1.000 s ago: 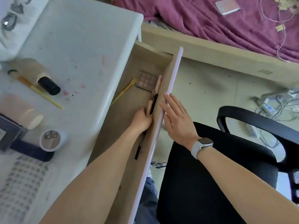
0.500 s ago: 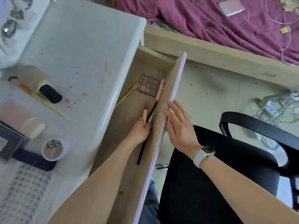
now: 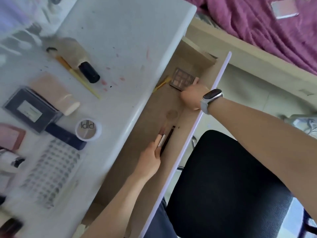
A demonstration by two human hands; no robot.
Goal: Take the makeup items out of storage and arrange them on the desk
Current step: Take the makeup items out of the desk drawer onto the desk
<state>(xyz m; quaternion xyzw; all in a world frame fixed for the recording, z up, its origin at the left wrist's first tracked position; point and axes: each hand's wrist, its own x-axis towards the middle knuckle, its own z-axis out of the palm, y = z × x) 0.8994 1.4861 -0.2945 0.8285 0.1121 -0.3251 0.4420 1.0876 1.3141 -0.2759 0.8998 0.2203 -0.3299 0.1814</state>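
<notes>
The open wooden drawer (image 3: 149,115) juts out from under the white desk (image 3: 123,40). Inside it, my left hand (image 3: 151,158) grips a pink-and-silver tube (image 3: 161,139) together with a thin black pencil (image 3: 169,137). Further back, my right hand (image 3: 192,97), with a watch on its wrist, reaches in and pinches the near right corner of an eyeshadow palette (image 3: 182,77). A yellow brush (image 3: 161,85) lies beside the palette, partly under the desk edge.
On the desk lie a black-capped foundation bottle (image 3: 82,64), a yellow brush (image 3: 77,78), a peach tube (image 3: 56,93), a dark box (image 3: 32,109), a round compact (image 3: 88,128) and a lash tray (image 3: 51,169). A black chair (image 3: 223,186) stands right of the drawer's lilac front (image 3: 197,121).
My left hand took up the pencil and pink tube and drew back toward me. My right hand left the drawer front and reached in to the palette.
</notes>
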